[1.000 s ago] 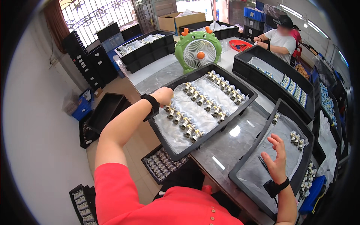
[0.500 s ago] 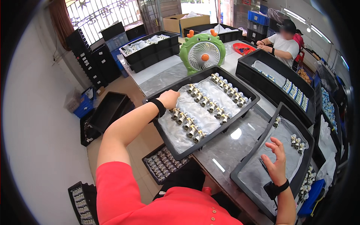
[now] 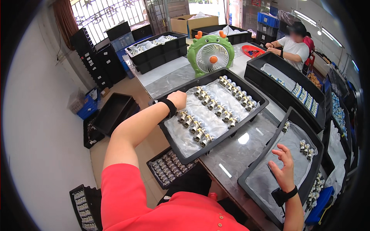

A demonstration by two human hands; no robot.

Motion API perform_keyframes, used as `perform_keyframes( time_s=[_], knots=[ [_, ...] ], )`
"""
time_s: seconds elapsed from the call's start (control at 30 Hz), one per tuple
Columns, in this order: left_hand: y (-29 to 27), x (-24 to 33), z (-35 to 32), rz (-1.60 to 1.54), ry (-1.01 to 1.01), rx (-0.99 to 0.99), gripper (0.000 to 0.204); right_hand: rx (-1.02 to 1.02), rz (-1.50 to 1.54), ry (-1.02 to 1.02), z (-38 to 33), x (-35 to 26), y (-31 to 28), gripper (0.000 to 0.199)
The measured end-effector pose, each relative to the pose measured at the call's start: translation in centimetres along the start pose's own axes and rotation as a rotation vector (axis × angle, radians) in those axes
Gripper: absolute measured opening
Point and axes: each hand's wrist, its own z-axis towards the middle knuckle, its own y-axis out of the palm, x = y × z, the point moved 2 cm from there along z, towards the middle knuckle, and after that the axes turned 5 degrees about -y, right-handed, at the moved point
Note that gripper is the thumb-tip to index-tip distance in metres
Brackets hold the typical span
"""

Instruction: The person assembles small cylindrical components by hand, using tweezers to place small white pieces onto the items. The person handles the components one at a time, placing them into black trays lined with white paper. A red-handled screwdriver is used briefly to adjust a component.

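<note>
My left hand (image 3: pixel 178 100) is closed at the left side of a black tray (image 3: pixel 185 157) lined with thin whitish sheeting. Its fingers curl downward at the upper end of a row of small figurines (image 3: pixel 191 122); what they hold, if anything, is hidden. More rows of these white, dark and gold figurines with clear bluish tops stand in the tray's middle and far right. My right hand (image 3: pixel 284 169) hovers above a second lined black tray (image 3: pixel 250 181), thumb and fingers apart, nothing between them. That tray holds a small group of figurines (image 3: pixel 306 149) and a few at its far corner.
A green cartoon-shaped fan (image 3: pixel 212 56) stands behind the middle tray on the grey table (image 3: pixel 216 161). Deep black bins (image 3: pixel 285 86) line the right side. Across the table a co-worker (image 3: pixel 295 48) works beside a red dish (image 3: pixel 252 51). Filled trays (image 3: pixel 169 169) sit on the floor.
The whole view has shifted slightly. My left hand stays closed at the row's upper end, and my right hand stays open over the right tray.
</note>
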Motion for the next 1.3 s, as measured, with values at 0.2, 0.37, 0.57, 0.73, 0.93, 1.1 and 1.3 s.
perform_keyframes(
  time_s=[0.2,0.37,0.57,0.73,0.93,1.1,1.3],
  knots=[
    [0.0,0.0,0.0,0.014,-0.012,-0.064,0.024,-0.026,0.000,0.011,-0.1,0.3,0.2,0.035],
    [0.2,-0.3,-0.1,-0.047,0.082,0.031,0.029,-0.048,0.007,0.017,-0.1,0.3,0.3,0.034],
    [0.5,0.4,-0.5,-0.040,0.165,0.135,0.034,-0.067,0.003,0.009,-0.1,0.5,0.4,0.033],
    [0.4,0.3,-0.5,-0.084,0.231,0.110,0.031,-0.113,-0.005,-0.010,-0.2,0.5,0.4,0.032],
    [0.1,-0.1,-0.4,-0.081,0.259,0.081,0.030,-0.154,0.017,-0.013,-0.1,0.7,0.5,0.031],
    [-0.7,0.8,-2.4,-0.203,0.160,-0.249,0.044,-0.174,0.006,-0.024,-0.4,1.5,0.7,0.032],
    [0.2,1.2,-1.9,0.025,0.180,-0.262,0.040,-0.196,-0.004,-0.059,-0.3,1.3,0.8,0.031]
  ],
)
